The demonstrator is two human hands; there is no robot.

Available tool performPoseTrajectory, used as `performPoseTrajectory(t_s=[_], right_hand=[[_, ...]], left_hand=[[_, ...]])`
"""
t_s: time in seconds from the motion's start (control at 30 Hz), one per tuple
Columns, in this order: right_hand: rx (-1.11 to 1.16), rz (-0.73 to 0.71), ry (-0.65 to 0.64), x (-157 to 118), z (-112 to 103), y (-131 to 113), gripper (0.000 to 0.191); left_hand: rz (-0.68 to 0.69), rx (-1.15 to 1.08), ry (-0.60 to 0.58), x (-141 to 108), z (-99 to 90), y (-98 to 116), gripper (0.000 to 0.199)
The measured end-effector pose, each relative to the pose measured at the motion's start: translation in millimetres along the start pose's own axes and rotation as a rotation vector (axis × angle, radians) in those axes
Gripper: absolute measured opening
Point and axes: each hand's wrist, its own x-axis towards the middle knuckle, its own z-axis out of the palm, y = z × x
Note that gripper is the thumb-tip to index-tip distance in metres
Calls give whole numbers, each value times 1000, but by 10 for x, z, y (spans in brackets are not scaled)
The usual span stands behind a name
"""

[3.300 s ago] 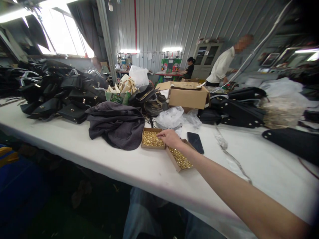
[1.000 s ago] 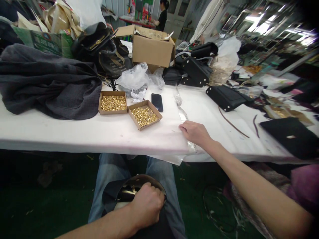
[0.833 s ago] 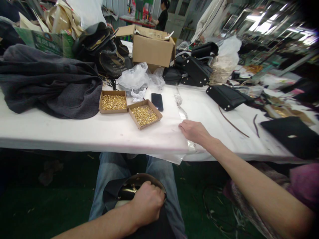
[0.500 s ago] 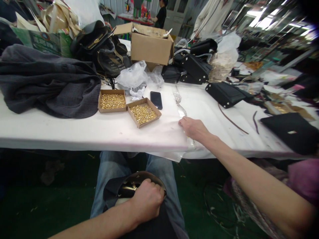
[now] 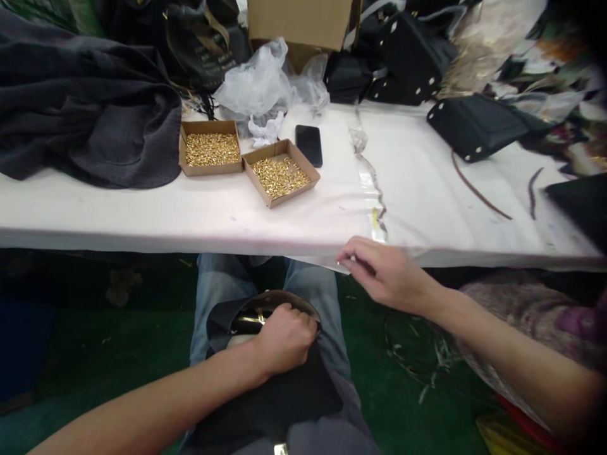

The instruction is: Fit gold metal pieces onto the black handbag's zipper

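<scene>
On my lap rests a black bag (image 5: 279, 392) with a gold zipper inside its opening. My left hand (image 5: 287, 338) is closed on the bag's rim at the right of the opening. My right hand (image 5: 384, 268) hangs at the table's front edge, thumb and fingertips pinched on a tiny shiny piece (image 5: 338, 263), too small to make out clearly. Two cardboard trays, a left one (image 5: 212, 169) and a right one (image 5: 296, 192), hold small gold pieces on the white table (image 5: 142, 218).
A phone (image 5: 309, 145), clear plastic bags (image 5: 258, 85) and a cardboard box (image 5: 298, 25) lie behind the trays. Dark cloth (image 5: 104, 120) covers the table's left side. Black bag parts (image 5: 484, 123) and a brown strip (image 5: 478, 193) are at the right. A person's patterned clothing (image 5: 516, 309) shows beside my right arm.
My right hand has come off the tabletop toward me and down to the front edge. My left hand keeps its grip on the bag. The view has tilted down.
</scene>
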Motion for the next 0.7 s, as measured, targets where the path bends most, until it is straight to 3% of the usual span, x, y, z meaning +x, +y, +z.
performPoseTrajectory(t_s=[0.1, 0.23, 0.5, 0.7], right_hand=[[102, -19, -170, -344, 269, -258, 16], [59, -41, -268, -575, 582, -321, 16], [-297, -255, -400, -361, 870, -239, 11], [-329, -358, -505, -197, 872, -186, 11]], left_hand=[[5, 5, 0, 18, 17, -1, 7], [19, 19, 16, 35, 43, 7, 13], [23, 67, -10, -25, 64, 93, 9], [-8, 80, 23, -18, 103, 93, 7]])
